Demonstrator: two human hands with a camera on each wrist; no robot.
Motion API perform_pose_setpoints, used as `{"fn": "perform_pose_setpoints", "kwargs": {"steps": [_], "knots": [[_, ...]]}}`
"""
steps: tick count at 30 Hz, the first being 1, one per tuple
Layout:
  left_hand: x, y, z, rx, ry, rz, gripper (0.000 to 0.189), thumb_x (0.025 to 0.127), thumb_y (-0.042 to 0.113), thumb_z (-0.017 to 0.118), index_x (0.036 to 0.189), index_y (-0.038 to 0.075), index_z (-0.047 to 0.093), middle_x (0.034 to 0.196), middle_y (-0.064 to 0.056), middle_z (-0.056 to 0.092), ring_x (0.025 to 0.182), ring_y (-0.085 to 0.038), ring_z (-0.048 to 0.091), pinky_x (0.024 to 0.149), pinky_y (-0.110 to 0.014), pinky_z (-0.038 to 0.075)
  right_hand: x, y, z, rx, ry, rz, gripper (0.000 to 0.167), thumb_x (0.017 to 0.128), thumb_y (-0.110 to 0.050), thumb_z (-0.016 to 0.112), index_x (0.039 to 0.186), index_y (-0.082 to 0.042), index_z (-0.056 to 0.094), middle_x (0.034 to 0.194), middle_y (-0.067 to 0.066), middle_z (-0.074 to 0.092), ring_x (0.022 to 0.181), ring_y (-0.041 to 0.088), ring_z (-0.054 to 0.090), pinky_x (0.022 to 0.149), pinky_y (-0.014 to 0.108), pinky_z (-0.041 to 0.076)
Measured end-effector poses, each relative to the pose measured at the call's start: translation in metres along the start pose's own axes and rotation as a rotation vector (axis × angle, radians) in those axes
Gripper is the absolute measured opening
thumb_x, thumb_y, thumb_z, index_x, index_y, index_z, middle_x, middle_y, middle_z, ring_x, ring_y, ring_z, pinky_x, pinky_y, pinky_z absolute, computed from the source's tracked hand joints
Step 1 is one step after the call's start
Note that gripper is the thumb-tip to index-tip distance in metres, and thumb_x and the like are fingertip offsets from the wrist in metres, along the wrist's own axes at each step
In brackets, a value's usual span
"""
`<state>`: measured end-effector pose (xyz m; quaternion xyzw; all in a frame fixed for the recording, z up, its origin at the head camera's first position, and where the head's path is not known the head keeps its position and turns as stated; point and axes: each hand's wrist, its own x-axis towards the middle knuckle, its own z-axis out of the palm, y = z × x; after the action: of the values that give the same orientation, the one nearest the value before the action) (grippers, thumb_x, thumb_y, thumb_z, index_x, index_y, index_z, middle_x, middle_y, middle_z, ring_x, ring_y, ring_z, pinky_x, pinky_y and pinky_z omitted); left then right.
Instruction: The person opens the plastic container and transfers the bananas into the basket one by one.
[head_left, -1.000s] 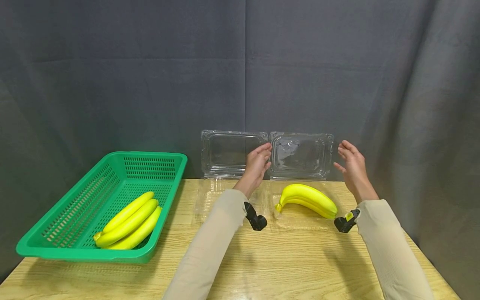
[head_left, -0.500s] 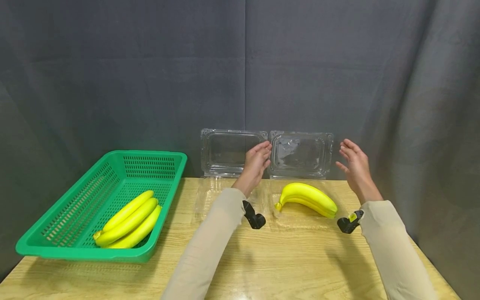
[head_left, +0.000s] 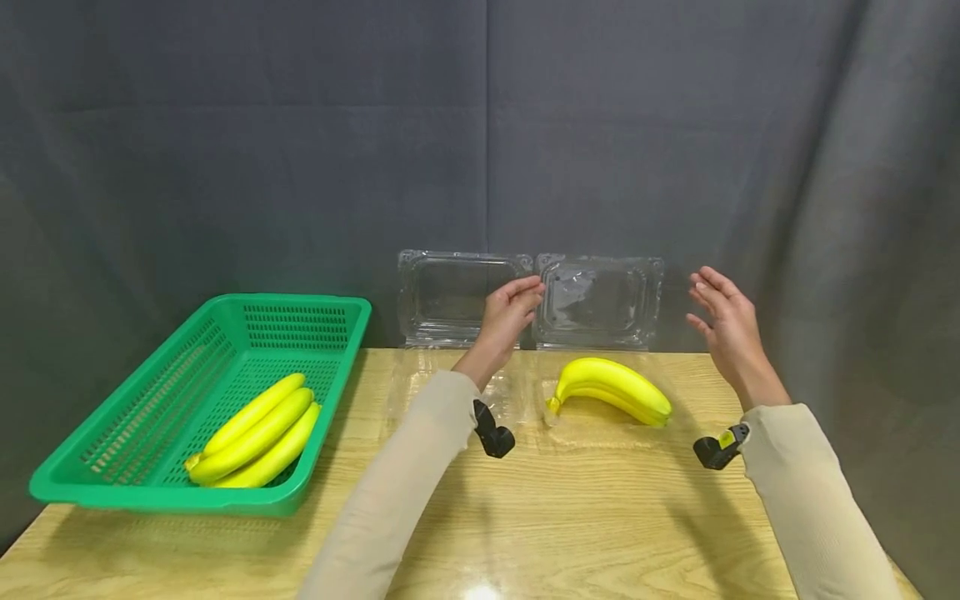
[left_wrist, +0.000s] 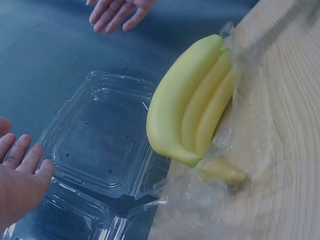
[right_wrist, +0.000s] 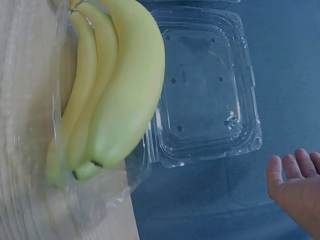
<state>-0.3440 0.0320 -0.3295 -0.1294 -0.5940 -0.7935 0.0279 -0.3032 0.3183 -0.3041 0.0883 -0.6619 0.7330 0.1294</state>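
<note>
A bunch of yellow bananas lies in the base of the right-hand clear plastic clamshell box, whose lid stands raised behind it. My left hand is in the air in front of the left-hand box, fingers extended and holding nothing. To the right of the bananas my right hand is raised, its fingers loosely extended and nothing in them. In the left wrist view the bananas show between both hands. The right wrist view shows the bananas within the clear base, close to its raised lid.
A second clear clamshell box, lid up, stands directly to the left, partly hidden by my left hand and arm. Further left, a green plastic basket holds another bunch of bananas. A grey curtain hangs behind the wooden table.
My right hand has moved a little to the right and up, away from the bananas. My left hand has shifted only slightly. The whole head view has tilted slightly; bananas and boxes stay in place.
</note>
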Motion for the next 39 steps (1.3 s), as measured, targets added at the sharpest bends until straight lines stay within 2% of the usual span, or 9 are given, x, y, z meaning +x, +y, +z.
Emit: {"fn": "perform_pose_setpoints", "kwargs": {"steps": [4, 9, 16, 22, 25, 28, 32, 35, 39], "knots": [[-0.001, 0.001, -0.001, 0.080, -0.010, 0.037, 0.035, 0.094, 0.002, 0.056, 0.128, -0.004, 0.058, 0.126, -0.020, 0.060, 0.112, -0.021, 0.059, 0.099, -0.045, 0.043, -0.006, -0.004, -0.004, 0.018, -0.035, -0.044, 0.061, 0.101, -0.023, 0.052, 0.153, -0.005, 0.025, 0.147, 0.006, 0.036, 0.139, 0.019, 0.026, 0.091, 0.024, 0.038], [-0.002, 0.002, -0.003, 0.175, -0.024, 0.106, 0.032, 0.092, -0.003, 0.058, 0.123, -0.006, 0.061, 0.119, -0.021, 0.063, 0.104, -0.021, 0.061, 0.091, -0.033, 0.048, -0.013, -0.006, -0.008, 0.036, -0.090, -0.104, 0.056, 0.101, -0.016, 0.052, 0.151, -0.003, 0.029, 0.137, 0.000, 0.044, 0.134, 0.018, 0.031, 0.087, 0.019, 0.042], [-0.009, 0.002, -0.002, 0.283, -0.044, 0.168, 0.029, 0.090, -0.003, 0.062, 0.119, -0.002, 0.064, 0.111, -0.018, 0.066, 0.101, -0.021, 0.063, 0.087, -0.024, 0.047, -0.025, -0.007, -0.014, 0.024, -0.169, -0.161, 0.053, 0.103, -0.012, 0.048, 0.151, -0.002, 0.028, 0.137, 0.000, 0.046, 0.130, 0.010, 0.039, 0.093, 0.021, 0.037], [-0.017, 0.003, 0.002, 0.353, -0.088, 0.182, 0.029, 0.090, 0.002, 0.064, 0.119, 0.002, 0.065, 0.108, -0.011, 0.068, 0.096, -0.018, 0.061, 0.084, -0.024, 0.048, -0.038, -0.007, -0.022, -0.065, -0.203, -0.168, 0.055, 0.103, -0.013, 0.046, 0.153, -0.003, 0.023, 0.144, 0.002, 0.040, 0.136, 0.012, 0.032, 0.099, 0.020, 0.035], [-0.020, 0.003, 0.003, 0.394, -0.108, 0.186, 0.029, 0.091, 0.005, 0.066, 0.120, 0.004, 0.066, 0.110, -0.009, 0.068, 0.093, -0.018, 0.062, 0.077, -0.024, 0.050, -0.043, -0.005, -0.025, -0.153, -0.214, -0.179, 0.055, 0.104, -0.015, 0.045, 0.153, -0.004, 0.023, 0.148, 0.004, 0.036, 0.139, 0.015, 0.028, 0.100, 0.018, 0.034], [-0.024, 0.001, 0.003, 0.444, -0.128, 0.198, 0.027, 0.092, 0.009, 0.067, 0.119, 0.006, 0.066, 0.113, -0.009, 0.066, 0.092, -0.018, 0.063, 0.074, -0.024, 0.051, -0.049, -0.003, -0.028, -0.338, -0.199, -0.210, 0.054, 0.105, -0.019, 0.044, 0.154, -0.006, 0.023, 0.152, 0.007, 0.033, 0.139, 0.018, 0.028, 0.098, 0.014, 0.035], [-0.027, -0.001, 0.005, 0.507, -0.149, 0.231, 0.025, 0.091, 0.011, 0.068, 0.116, 0.008, 0.067, 0.112, -0.005, 0.066, 0.094, -0.014, 0.063, 0.079, -0.024, 0.051, -0.054, 0.000, -0.026, -0.557, -0.161, -0.229, 0.055, 0.105, -0.022, 0.042, 0.154, -0.006, 0.023, 0.153, 0.015, 0.031, 0.135, 0.017, 0.034, 0.096, 0.010, 0.035], [-0.028, -0.002, 0.009, 0.544, -0.170, 0.265, 0.026, 0.091, 0.013, 0.069, 0.116, 0.007, 0.066, 0.112, -0.004, 0.066, 0.095, -0.014, 0.063, 0.082, -0.025, 0.050, -0.057, 0.001, -0.027, -0.621, -0.168, -0.214, 0.056, 0.106, -0.023, 0.042, 0.154, -0.006, 0.021, 0.154, 0.020, 0.028, 0.136, 0.017, 0.034, 0.095, 0.008, 0.032], [-0.027, -0.006, 0.013, 0.643, -0.214, 0.317, 0.029, 0.090, 0.015, 0.071, 0.117, 0.008, 0.066, 0.114, -0.005, 0.065, 0.099, -0.016, 0.062, 0.085, -0.026, 0.049, -0.061, 0.003, -0.030, -0.682, -0.202, -0.165, 0.058, 0.106, -0.027, 0.042, 0.156, -0.012, 0.017, 0.156, 0.017, 0.023, 0.140, 0.024, 0.029, 0.093, 0.004, 0.030]]}}
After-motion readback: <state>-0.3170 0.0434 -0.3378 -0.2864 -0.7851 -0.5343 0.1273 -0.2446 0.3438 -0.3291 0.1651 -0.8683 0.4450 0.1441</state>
